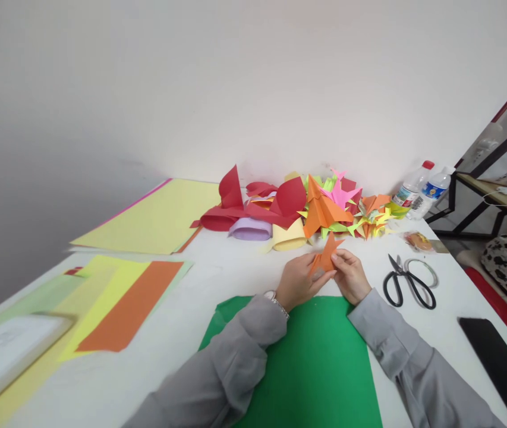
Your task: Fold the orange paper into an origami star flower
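Note:
A folded piece of orange paper with pointed flaps is held up between both hands, above the far edge of a green paper sheet. My left hand, with a watch at the wrist, is closed on its left side. Pinching the right side between thumb and fingers is my right hand. The fingers cover part of the lower folds. Just behind the hands sits a heap of paper shapes, among them a large orange folded plane and a pink folded piece.
Black-handled scissors lie right of my hands beside a tape roll. Two plastic bottles stand at the back right. Coloured sheets and a white box are at left. A black object lies front right. A person sits at right.

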Motion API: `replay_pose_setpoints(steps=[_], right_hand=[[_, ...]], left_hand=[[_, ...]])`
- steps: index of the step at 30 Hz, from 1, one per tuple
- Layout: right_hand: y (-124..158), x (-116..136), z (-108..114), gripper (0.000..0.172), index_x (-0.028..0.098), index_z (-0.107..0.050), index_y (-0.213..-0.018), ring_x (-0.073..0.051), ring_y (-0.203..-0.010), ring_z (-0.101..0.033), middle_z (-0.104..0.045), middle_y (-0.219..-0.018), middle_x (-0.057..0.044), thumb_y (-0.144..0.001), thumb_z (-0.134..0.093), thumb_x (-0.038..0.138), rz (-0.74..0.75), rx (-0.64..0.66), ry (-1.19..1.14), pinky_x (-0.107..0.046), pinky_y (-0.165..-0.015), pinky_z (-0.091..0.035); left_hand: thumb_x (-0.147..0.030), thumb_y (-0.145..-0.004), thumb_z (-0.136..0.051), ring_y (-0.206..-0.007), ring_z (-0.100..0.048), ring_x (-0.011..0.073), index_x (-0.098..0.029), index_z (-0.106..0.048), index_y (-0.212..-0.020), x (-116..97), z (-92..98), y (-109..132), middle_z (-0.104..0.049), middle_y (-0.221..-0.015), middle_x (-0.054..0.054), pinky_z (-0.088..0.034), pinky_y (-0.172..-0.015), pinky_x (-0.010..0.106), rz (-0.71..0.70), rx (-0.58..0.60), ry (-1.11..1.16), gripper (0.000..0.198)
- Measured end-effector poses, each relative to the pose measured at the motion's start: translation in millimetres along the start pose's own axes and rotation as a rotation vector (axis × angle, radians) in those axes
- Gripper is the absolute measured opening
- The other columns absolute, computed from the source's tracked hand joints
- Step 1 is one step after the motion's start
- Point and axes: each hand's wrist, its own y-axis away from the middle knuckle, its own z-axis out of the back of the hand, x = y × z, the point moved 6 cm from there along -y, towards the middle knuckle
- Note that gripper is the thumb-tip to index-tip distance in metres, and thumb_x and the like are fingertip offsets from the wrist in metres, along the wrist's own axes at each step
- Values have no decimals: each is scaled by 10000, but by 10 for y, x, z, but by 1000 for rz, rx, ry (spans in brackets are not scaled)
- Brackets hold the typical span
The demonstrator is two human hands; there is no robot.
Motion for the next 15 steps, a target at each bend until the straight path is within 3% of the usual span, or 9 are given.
replay_pose_setpoints(steps=[4,9,15], right_hand=[[2,-3,-11,202,193,-673,-692,-104,-483,-534,-638,-588,27,-595,-799,317,6,17,7,-227,-458,-420],[-3,-58,-1,195,187,-700,-735,-146,-632,-622,-692,-676,-10,-621,-788,319,12,72,72,-286,-667,-494],[12,-83,-9,204,181,-691,-779,-143,-641,-627,-700,-696,-12,-655,-765,325,-5,139,148,-279,-677,-487]], left_hand=[[-363,-812,-569,-631,-560,160,-179,-635,-795,-10,37,-15,-625,-698,64,-405,-579,259,-14,-21,5,196],[-289,-866,-475,-657,-566,156,-175,-637,-765,26,59,-7,-629,-715,74,-426,-616,267,12,-62,86,222],[-224,-857,-469,-590,-518,137,-173,-604,-709,32,47,33,-570,-633,43,-390,-575,252,-52,-95,19,207]])
